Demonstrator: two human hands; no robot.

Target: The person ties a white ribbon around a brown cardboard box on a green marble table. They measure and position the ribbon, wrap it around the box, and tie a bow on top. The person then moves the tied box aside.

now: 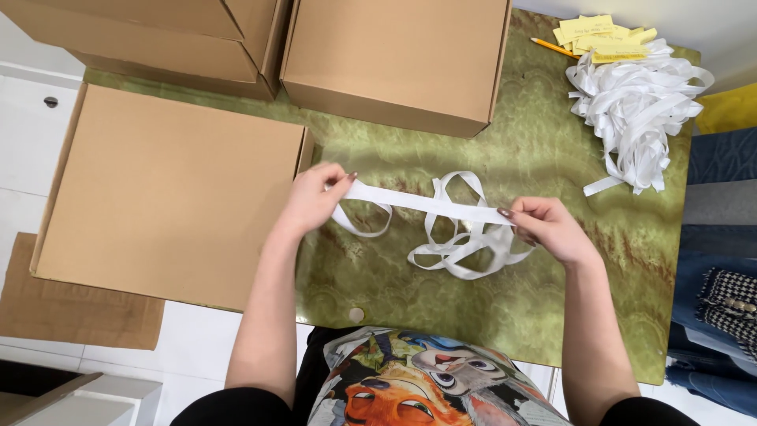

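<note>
A white ribbon is stretched taut between my two hands above a green marbled table. My left hand pinches one end near the corner of a flat cardboard box. My right hand grips the ribbon farther along. The rest of the ribbon lies in loose loops on the table between and below my hands.
A pile of white ribbon strips sits at the table's far right, with yellow paper notes and a pencil behind it. More cardboard boxes stand at the back. Folded clothes lie to the right.
</note>
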